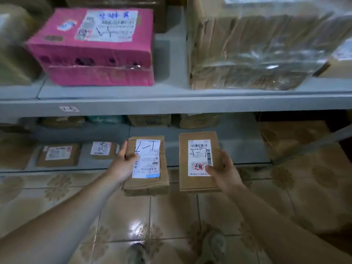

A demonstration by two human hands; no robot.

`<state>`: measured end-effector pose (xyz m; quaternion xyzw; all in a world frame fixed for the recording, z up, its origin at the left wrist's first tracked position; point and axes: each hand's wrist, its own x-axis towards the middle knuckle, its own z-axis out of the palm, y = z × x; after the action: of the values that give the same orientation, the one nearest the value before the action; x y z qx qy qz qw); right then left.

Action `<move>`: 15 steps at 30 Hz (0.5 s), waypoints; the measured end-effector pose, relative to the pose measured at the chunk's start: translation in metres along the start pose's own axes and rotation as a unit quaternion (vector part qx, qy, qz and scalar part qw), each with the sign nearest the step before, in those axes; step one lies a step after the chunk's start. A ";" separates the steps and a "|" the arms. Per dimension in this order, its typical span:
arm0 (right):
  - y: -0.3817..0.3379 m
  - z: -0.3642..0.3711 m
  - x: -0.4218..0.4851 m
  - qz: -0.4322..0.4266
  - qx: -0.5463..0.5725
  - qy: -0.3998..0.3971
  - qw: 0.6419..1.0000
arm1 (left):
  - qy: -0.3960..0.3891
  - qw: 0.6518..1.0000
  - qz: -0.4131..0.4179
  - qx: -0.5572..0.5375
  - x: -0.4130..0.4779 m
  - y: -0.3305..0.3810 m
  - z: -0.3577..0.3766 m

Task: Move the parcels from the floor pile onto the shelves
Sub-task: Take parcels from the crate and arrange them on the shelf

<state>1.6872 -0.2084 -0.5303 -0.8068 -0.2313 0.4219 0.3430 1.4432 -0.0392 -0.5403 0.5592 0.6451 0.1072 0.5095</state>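
Note:
I hold two small brown cardboard parcels in front of the grey shelf unit, above the tiled floor. My left hand [124, 162] grips the left parcel [150, 180] by its left edge; its white label carries a handwritten mark. My right hand [222, 169] grips the right parcel [198, 185] at its lower right, thumb on the barcode label. Both parcels hover level with the front edge of the lower shelf [171, 149]. The upper shelf [171, 105] runs across the frame above them.
On the upper shelf sit a pink box [95, 54] and a large brown carton wrapped in clear film [257, 50]. The lower shelf holds two flat labelled parcels [59, 155] at left and boxes at the back. A big brown carton [308, 168] stands at right.

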 end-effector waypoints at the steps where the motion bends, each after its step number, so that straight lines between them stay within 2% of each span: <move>1: 0.016 0.009 0.024 -0.011 -0.009 -0.007 1.000 | 0.006 1.000 0.002 -0.005 0.018 -0.010 0.011; 5: 0.072 0.043 0.113 -0.025 -0.005 -0.022 0.999 | 0.017 0.999 0.008 -0.038 0.097 -0.058 0.058; 9: 0.119 0.074 0.192 -0.073 -0.017 0.023 0.997 | 0.047 0.998 0.024 -0.033 0.169 -0.102 0.093; 15: 0.167 0.123 0.283 -0.109 -0.009 0.037 0.993 | 0.097 0.990 0.076 -0.063 0.250 -0.145 0.131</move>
<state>1.7503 -0.0865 -0.8533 -0.7945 -0.3088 0.3502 0.3883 1.4927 0.0610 -0.8377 0.5604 0.6387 0.2402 0.4693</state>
